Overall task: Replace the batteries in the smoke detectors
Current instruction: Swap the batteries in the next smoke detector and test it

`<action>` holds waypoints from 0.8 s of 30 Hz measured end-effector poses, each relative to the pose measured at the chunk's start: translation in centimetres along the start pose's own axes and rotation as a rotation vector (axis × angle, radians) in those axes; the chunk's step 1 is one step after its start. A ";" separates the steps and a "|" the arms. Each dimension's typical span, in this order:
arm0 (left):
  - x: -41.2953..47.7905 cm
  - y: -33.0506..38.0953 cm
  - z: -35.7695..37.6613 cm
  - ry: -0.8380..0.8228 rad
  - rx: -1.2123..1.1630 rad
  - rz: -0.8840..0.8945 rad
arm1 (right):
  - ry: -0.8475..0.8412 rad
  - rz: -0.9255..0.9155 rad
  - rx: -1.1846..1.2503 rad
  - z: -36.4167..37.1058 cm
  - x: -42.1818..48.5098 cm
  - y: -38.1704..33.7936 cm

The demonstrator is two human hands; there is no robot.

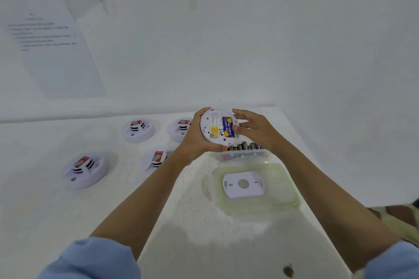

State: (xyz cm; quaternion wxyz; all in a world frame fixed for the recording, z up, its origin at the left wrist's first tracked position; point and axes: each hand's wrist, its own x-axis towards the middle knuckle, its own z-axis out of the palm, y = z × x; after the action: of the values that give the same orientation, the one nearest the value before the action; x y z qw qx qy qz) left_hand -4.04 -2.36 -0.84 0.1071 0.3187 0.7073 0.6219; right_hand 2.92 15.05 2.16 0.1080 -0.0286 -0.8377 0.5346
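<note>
curled round the left rim, the left hand (195, 140) held one upturned smoke detector (214, 120) above the table (113, 206), two blue batteries (227, 127) in its bay; the right hand (256, 129), fingers loosely spread, touched the right rim. four more detectors (138, 130) sat at left, one battery box (242, 155) and one lid (289, 190) below the hands.

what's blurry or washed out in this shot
Head view: soft all over; print on the wall papers is unreadable, the battery label in the detector only half legible; flat pale light washes the white table into the wall.
</note>
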 end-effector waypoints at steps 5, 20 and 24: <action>-3.2 0.6 0.8 -0.018 -0.031 -0.025 | -0.045 0.024 0.065 -0.1 -2.8 0.1; -9.2 2.3 1.7 0.015 -0.020 -0.067 | -0.430 0.040 -0.669 0.4 -8.4 2.0; -9.3 2.5 1.8 0.010 -0.011 -0.067 | -0.488 0.044 -0.747 0.5 -7.7 1.2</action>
State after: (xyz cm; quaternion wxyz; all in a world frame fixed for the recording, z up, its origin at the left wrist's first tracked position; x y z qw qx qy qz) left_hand 4.95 -6.28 -1.12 0.1261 0.2913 0.7147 0.6232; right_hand 10.22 13.88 -0.31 -0.1220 0.0436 -0.9735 0.1885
